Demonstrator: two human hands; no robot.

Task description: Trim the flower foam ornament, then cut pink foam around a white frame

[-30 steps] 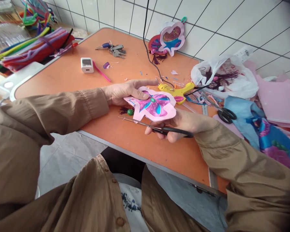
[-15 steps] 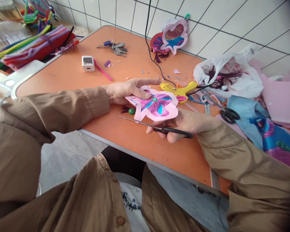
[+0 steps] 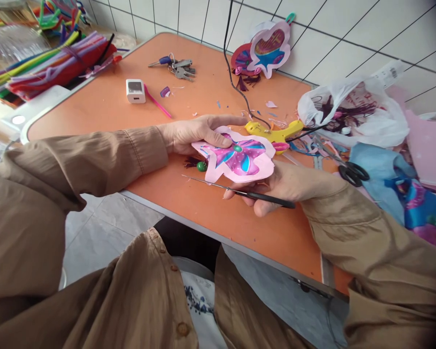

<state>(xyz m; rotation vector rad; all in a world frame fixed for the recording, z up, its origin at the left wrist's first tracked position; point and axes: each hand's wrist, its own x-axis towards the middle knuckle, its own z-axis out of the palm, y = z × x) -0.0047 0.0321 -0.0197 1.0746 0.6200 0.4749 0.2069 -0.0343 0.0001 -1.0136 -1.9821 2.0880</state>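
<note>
Beneath left thumb, pink cutout (image 3: 252, 157)

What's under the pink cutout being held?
Along the near edge of the cutout, right hand and scissors show; at its left, green bead and dark tassel. The rest beneath is covered.

A craft corner is seen here, and whether it is set in a home or a workshop cannot be told. Scraps (image 3: 271, 104) are scattered over the table (image 3: 189, 208), scissors (image 3: 263, 196) are held above it, a glue gun (image 3: 276, 134) is laid out, pipe cleaners (image 3: 65, 63) are bundled at left, and the wall (image 3: 189, 19) is tiled.
</note>
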